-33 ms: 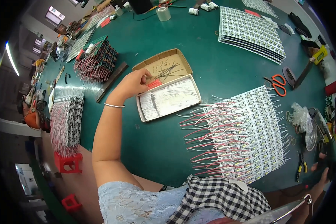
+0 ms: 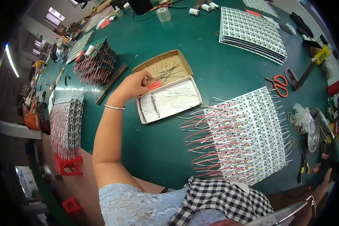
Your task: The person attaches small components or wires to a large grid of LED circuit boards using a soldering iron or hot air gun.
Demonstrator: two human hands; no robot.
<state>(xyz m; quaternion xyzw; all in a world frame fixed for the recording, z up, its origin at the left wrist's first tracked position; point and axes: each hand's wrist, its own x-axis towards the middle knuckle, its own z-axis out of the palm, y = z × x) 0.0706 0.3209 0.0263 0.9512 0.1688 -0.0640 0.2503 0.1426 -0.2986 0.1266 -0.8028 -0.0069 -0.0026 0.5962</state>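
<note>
My left hand point(image 2: 133, 86) reaches over the left side of an open shallow cardboard box point(image 2: 184, 60), its fingers curled and pinched at a small bunch of red wires point(image 2: 154, 86). The fingertips are partly hidden. White wires point(image 2: 150, 107) fill part of the white-lined tray point(image 2: 173, 101) in the same box, and dark thin wires point(image 2: 169, 71) lie in its brown half. At the dim right rim, my right hand point(image 2: 324, 174) has bent fingers round something dark that I cannot make out. Between the hands lies a panel of small circuit boards point(image 2: 248, 135), with red and white wires along its left side.
Orange-handled scissors point(image 2: 280, 86), yellow-black pliers point(image 2: 303, 169) and a clear plastic bag point(image 2: 303, 118) lie to the right. Stacked board panels point(image 2: 252, 35) sit far right. Wired bundles point(image 2: 96, 62) and a dark bar point(image 2: 112, 83) are on the left. A tape roll point(image 2: 164, 15) stands behind.
</note>
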